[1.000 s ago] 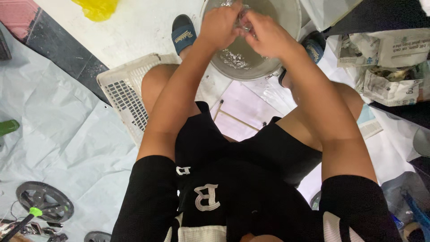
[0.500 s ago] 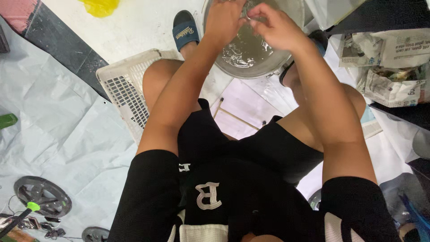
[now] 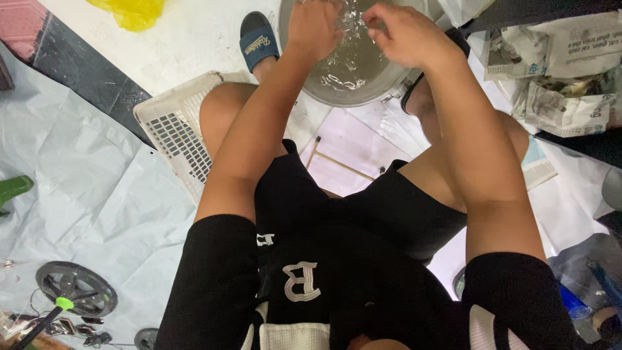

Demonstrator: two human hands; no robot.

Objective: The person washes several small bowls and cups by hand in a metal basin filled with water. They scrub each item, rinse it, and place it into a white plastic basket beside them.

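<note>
A round metal basin (image 3: 324, 91) with water stands on the floor between my knees, at the top of the view. A metal chain (image 3: 337, 81) lies partly on its bottom. My left hand (image 3: 315, 27) is closed in a fist over the basin's left half. My right hand (image 3: 403, 31) is just right of it, fingers pinched together. Between the two hands a wet, glinting stretch of the chain shows, and both hands seem to grip it. My fingertips are hidden behind the backs of my hands.
A white plastic basket (image 3: 172, 129) lies on its side by my left thigh. A blue slipper (image 3: 258, 40) is left of the basin. Crumpled newspapers (image 3: 560, 78) lie at the right. A dark chainring (image 3: 74, 288) and small parts lie at the lower left on grey sheeting.
Both hands have stayed over the basin and shifted slightly up in view, working the chain. The right hand now sits a little farther from the left.
</note>
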